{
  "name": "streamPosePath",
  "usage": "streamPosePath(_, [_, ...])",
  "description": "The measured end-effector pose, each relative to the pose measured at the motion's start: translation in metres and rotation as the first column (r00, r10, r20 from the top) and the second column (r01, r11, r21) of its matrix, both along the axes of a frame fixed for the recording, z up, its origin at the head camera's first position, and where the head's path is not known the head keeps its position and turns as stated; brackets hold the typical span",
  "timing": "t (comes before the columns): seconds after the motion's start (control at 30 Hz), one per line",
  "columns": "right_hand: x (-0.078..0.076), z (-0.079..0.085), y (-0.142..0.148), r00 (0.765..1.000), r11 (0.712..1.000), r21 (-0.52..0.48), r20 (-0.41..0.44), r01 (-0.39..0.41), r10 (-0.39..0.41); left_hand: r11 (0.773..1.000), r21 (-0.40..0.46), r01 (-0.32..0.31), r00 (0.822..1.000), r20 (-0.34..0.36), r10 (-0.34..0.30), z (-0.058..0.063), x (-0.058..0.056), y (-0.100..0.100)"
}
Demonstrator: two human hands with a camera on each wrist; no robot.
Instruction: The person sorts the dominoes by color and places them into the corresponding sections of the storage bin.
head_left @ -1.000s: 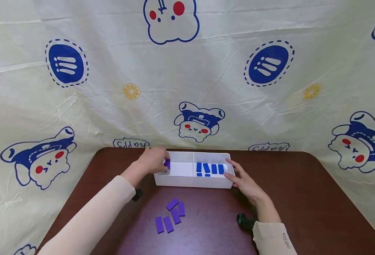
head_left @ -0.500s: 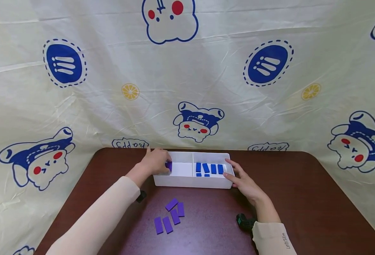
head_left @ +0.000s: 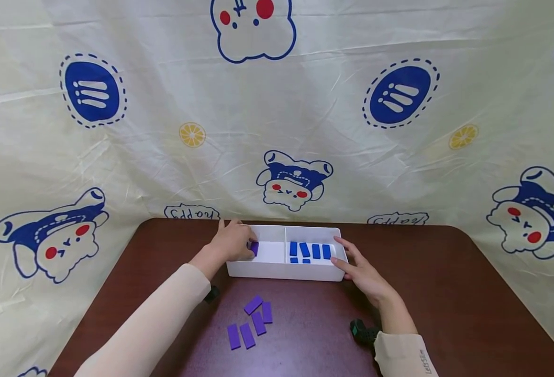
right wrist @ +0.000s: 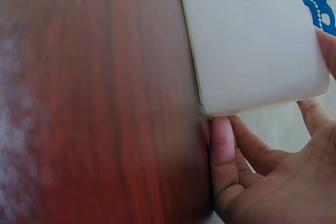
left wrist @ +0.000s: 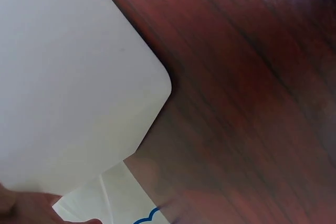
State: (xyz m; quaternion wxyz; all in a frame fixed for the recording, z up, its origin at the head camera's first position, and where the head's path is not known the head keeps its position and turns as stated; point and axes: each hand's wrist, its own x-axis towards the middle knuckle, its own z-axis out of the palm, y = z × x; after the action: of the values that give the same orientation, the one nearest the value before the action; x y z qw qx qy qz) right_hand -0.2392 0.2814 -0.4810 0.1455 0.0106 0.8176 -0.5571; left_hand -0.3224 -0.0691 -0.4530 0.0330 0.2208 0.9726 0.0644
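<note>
A white two-compartment box (head_left: 284,270) stands on the table. My left hand (head_left: 231,243) reaches over its left end and pinches a purple block (head_left: 255,248) low in the left compartment; the fingers partly hide the block. My right hand (head_left: 364,272) grips the box's right end, with the thumb at the front rim. In the right wrist view, fingertips of that hand touch the box's end wall (right wrist: 257,40). Several blue blocks (head_left: 316,251) lie in the right compartment. The left wrist view mostly shows the box's outer wall (left wrist: 79,77), with a bit of hand at the lower left corner.
Several purple blocks (head_left: 258,323) lie loose on the dark brown table (head_left: 314,324) in front of the box. A printed cloth (head_left: 352,173) hangs right behind the table's far edge.
My left hand has shifted slightly right within the left compartment, carrying the purple block with it. The right hand keeps its hold on the box. The loose purple blocks lie as before.
</note>
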Motion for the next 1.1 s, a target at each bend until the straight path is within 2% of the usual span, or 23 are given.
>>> streamPosePath(0.27, [0.001, 0.001, 0.003, 1.000, 1.000, -0.008, -0.011, 0.006, -0.006, 1.000, -0.013, -0.013, 1.000, -0.016, 0.013, 0.005, 0.002, 0.007])
streamPosePath(0.53, [0.002, 0.000, 0.002, 1.000, 1.000, -0.017, -0.005, 0.000, 0.000, 1.000, 0.005, -0.018, 1.000, 0.016, 0.017, 0.007, 0.005, 0.006])
streamPosePath(0.73, [0.000, 0.000, 0.001, 1.000, 1.000, -0.006, -0.012, -0.001, 0.000, 1.000, 0.005, -0.010, 1.000, 0.017, 0.010, 0.018, 0.007, 0.002])
streamPosePath(0.83, [-0.001, 0.000, 0.002, 1.000, 1.000, -0.007, -0.013, -0.006, 0.005, 1.000, 0.014, -0.003, 1.000, 0.010, 0.003, 0.028, 0.014, 0.000])
streamPosePath(0.93, [0.000, 0.001, 0.002, 1.000, 1.000, -0.013, -0.013, -0.011, 0.011, 0.999, 0.023, 0.023, 0.999, -0.026, -0.022, 0.037, 0.023, -0.002])
streamPosePath(1.1, [-0.001, 0.001, 0.004, 1.000, 1.000, -0.021, -0.011, -0.020, 0.019, 0.991, 0.023, 0.128, 0.985, -0.120, -0.125, 0.048, 0.041, -0.008])
